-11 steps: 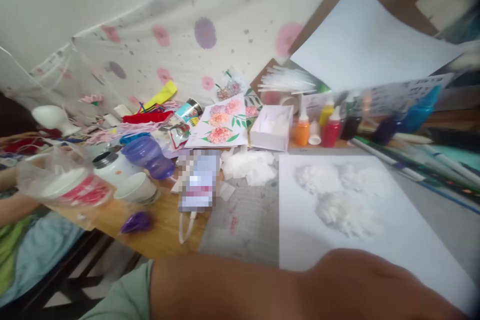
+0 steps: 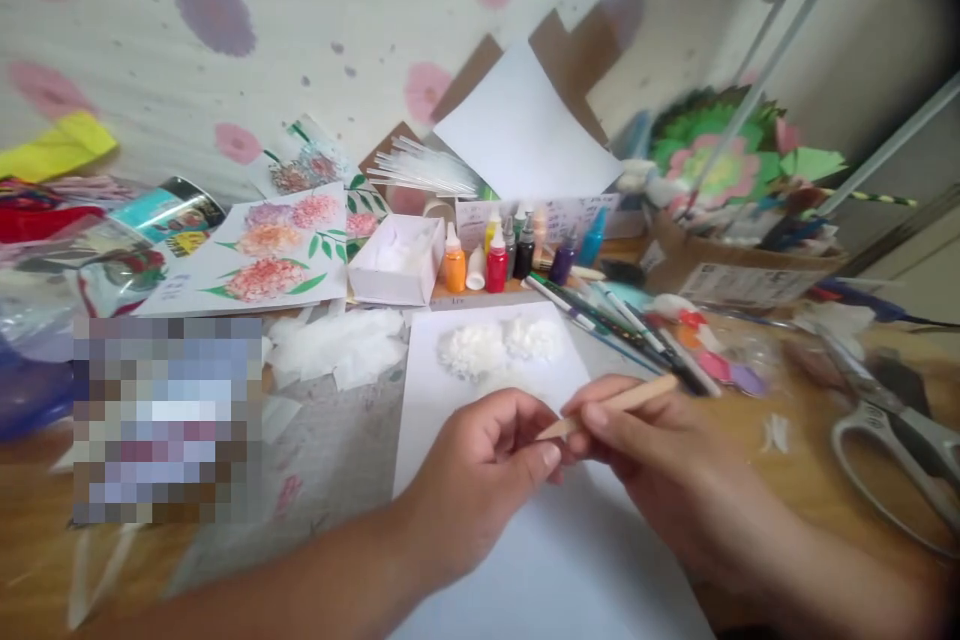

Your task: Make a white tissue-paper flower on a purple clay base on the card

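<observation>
Tan pointed stick point(image 2: 637, 398), gripped in the right hand point(image 2: 667, 455) above the white sheet point(image 2: 472, 580); its tip meets the curled left hand point(image 2: 487, 480), contents hidden. One slip could jab it.

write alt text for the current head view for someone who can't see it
The right hand holds a pale, pointed wooden stick, its tip close to the left hand, above a flat white paper sheet bearing fluffy white clusters. Behind stand small, multicoloured bottles; grey-handled metal scissors lie at right.
</observation>
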Motion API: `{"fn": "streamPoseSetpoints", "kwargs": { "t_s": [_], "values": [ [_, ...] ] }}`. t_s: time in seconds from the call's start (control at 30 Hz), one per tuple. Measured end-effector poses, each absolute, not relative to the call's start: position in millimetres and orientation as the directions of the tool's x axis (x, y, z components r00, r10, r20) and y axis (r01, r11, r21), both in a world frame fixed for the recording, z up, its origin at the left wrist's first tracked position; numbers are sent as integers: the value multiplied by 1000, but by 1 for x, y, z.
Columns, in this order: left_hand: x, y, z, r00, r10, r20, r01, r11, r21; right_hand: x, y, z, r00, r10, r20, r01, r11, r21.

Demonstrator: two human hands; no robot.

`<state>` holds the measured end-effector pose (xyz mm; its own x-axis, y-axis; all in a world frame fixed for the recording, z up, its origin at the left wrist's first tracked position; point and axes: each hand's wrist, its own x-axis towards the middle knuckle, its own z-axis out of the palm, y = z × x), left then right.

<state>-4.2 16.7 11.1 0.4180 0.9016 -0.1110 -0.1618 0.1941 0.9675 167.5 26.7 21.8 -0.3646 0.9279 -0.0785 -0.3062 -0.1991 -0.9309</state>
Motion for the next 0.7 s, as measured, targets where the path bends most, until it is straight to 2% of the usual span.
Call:
{"fn": "streamPoseSetpoints", "kwargs": {
  "t_s": [0.13, 0.5, 0.7],
  "values": [
    [-5, 16, 16, 421, 896, -145, -176, 238, 955, 161, 29, 18, -350, 927, -135, -370, -269, -889],
    [-8, 14, 9, 445, 886, -129, -285, 277, 918, 176, 32, 14, -357, 932, -64, -285, -174, -943],
    [-10, 16, 6, 421, 897, -134, -168, 222, 961, 182, 29, 8, -457, 889, -39, -226, -158, -961]
  ]
}}
